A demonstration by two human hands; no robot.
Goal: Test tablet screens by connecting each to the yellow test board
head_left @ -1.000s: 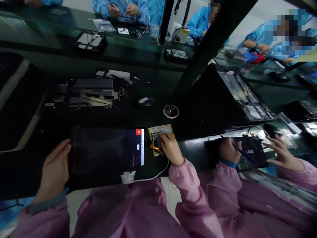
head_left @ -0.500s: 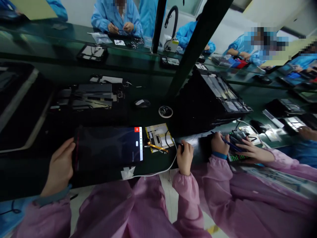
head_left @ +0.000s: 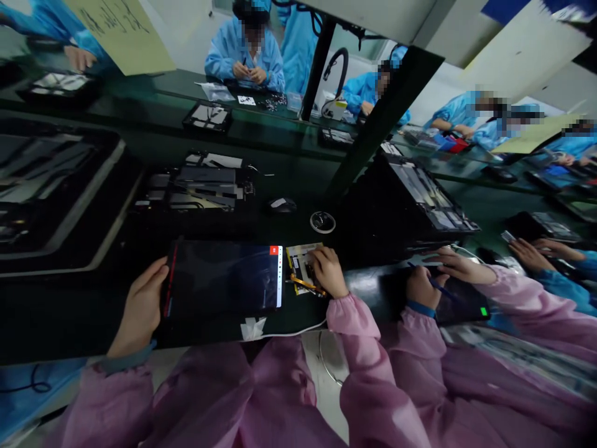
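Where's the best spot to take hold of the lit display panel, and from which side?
Grip the display panel at its left short edge, coming from the left, where the left hand holds it. It is a flat slab, so an edge suits best; its right edge lies close to the yellow-edged piece and right hand, likely leaving less room.

Dim light, glare on bench (head_left: 368, 284), blurred edges
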